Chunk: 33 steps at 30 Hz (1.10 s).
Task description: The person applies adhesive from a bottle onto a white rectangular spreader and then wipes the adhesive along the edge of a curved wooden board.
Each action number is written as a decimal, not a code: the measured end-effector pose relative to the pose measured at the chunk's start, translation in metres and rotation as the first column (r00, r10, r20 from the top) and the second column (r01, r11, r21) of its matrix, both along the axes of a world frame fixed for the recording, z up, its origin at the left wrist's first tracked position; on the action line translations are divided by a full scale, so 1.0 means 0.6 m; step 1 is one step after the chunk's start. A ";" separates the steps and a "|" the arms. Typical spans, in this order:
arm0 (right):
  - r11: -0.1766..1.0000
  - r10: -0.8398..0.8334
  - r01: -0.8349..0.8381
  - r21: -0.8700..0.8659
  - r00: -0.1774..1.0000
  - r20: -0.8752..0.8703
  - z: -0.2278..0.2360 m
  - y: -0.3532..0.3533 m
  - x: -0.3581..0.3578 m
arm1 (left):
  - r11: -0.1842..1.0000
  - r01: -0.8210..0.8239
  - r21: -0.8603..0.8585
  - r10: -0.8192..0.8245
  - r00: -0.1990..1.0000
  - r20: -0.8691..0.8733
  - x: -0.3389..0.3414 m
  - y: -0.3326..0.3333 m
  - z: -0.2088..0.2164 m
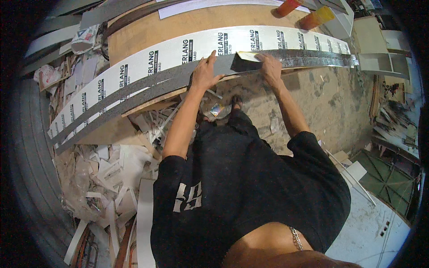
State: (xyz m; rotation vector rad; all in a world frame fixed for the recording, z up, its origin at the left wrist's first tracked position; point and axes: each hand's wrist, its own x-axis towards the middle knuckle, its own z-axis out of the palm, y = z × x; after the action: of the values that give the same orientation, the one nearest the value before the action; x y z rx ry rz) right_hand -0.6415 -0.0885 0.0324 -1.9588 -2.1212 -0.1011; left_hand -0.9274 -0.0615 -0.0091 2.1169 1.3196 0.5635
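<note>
A long white board with dark printing (172, 56) spans the workbench. Along its near edge run two dark grey strips (167, 79), rough and matte on the left and shiny toward the right end. My left hand (205, 73) rests on the nearer strip, fingers spread and thumb out, holding nothing. To its right, my right hand (271, 70) grips a small flat pale-yellow piece (248, 56) against the strips. Its exact kind is unclear, as my fingers cover one end. A dark shadow lies just below the piece.
An orange-red container (288, 7) and a yellow-topped one (316, 18) stand beyond the board at the bench's back right. White offcuts (117, 167) pile up on the floor at the left. White box-like shelving (384, 64) is at the right. A crumpled white bag (85, 39) lies far left.
</note>
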 end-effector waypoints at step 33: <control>0.982 0.176 -0.171 -0.084 0.983 0.050 -0.021 -0.056 -0.117 | 0.992 -0.090 0.087 0.094 0.994 -0.046 -0.098 -0.011 -0.025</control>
State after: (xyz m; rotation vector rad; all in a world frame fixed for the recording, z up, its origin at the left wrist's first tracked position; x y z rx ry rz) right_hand -0.7118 -0.1221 0.0197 -1.8224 -2.3568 -0.0413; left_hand -0.9860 -0.0683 -0.0240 2.1601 1.4509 0.6184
